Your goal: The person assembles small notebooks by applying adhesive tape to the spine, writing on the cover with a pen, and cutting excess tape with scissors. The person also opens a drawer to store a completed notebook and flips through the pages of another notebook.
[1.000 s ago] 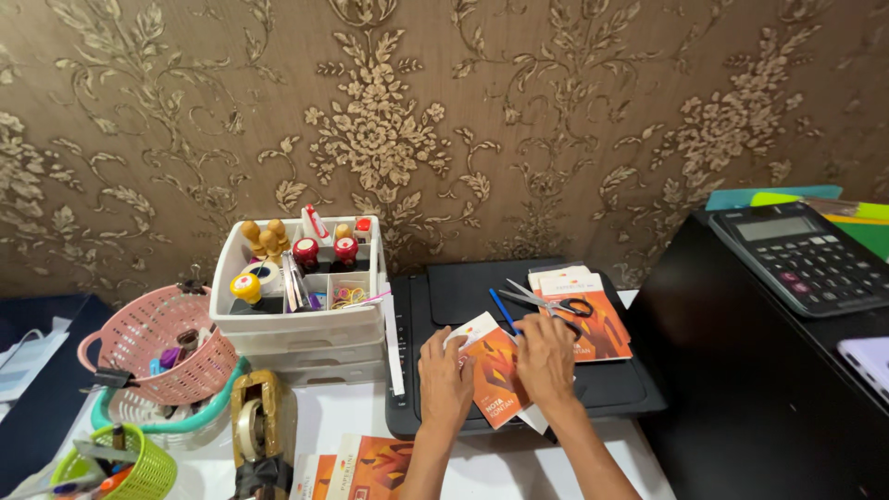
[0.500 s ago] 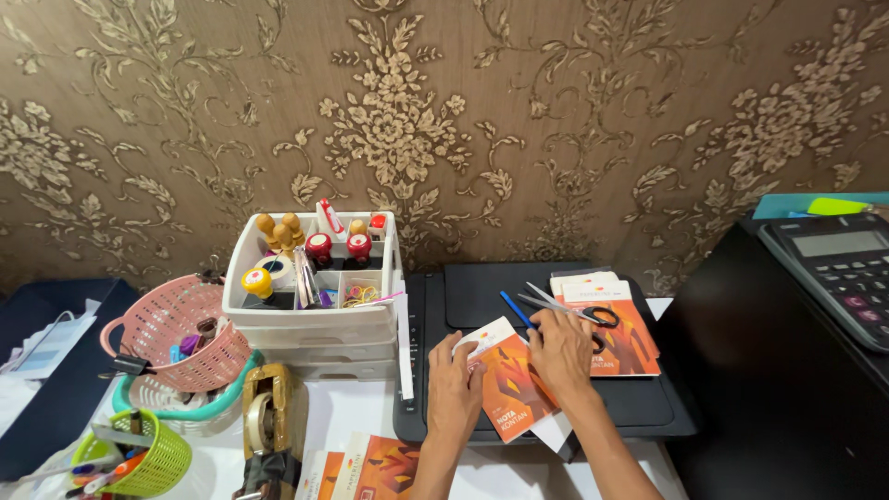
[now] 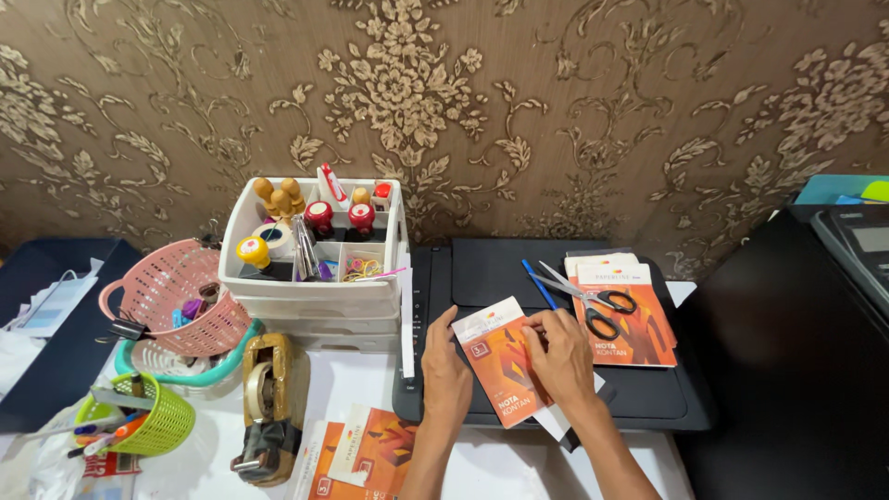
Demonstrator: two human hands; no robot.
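Observation:
An orange and white receipt booklet [image 3: 500,363] lies on top of a black printer [image 3: 482,273]. My left hand [image 3: 446,370] grips its left edge with the thumb on the cover. On the booklet's right edge my right hand [image 3: 561,354] has its fingers curled around it. White paper pokes out beneath the booklet at the lower right. A stack of the same orange booklets [image 3: 630,319] sits just right of my hands, with black-handled scissors [image 3: 593,301] and a blue pen [image 3: 537,282] lying on and beside it.
A white desk organiser [image 3: 315,296] with stamps and rubber bands stands left of the printer. Pink basket [image 3: 171,296], green basket [image 3: 148,421], tape dispenser [image 3: 269,403] and more orange booklets [image 3: 361,454] fill the left and front. A black surface [image 3: 796,370] with a calculator [image 3: 857,250] is at right.
The view has shifted left and down a little. Both hands stay on the booklet, which has slid slightly toward me on the printer.

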